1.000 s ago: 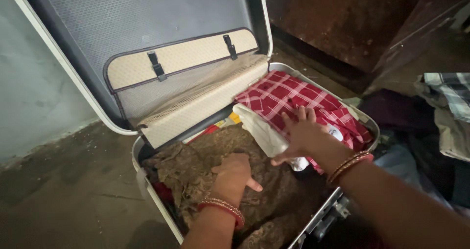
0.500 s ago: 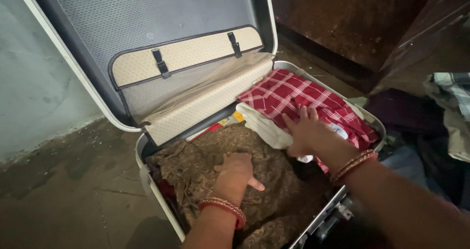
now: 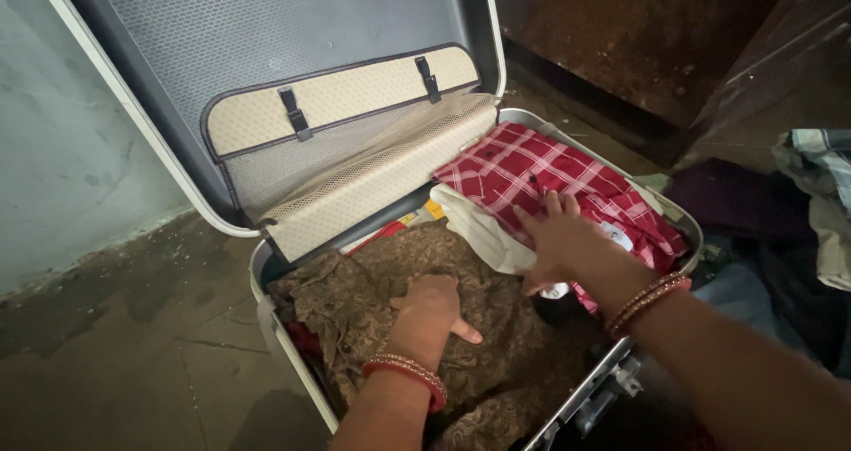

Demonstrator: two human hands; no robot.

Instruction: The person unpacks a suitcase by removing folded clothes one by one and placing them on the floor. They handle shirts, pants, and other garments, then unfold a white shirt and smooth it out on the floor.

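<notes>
Open suitcase [image 3: 266, 269] on the floor, lid up w/ beige mesh pocket [image 3: 355, 163]. Left side: brown patterned cloth [image 3: 355, 300] fills the case; left hand [image 3: 432, 309] presses down on it, fingers curled under, thumb out, nothing grasped. Middle: white folded cloth [image 3: 479, 229] between the brown cloth & red checked shirt [image 3: 541, 172]. Right hand [image 3: 558, 243] lies flat, fingers spread, grip released, on the shirt & touching the white cloth. Far right: clothes pile [image 3: 815, 203] on the floor.

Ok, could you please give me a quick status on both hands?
Left hand pressing brown patterned fabric. Right hand flat on red checked shirt. Nothing gripped, nothing obstructing.
</notes>
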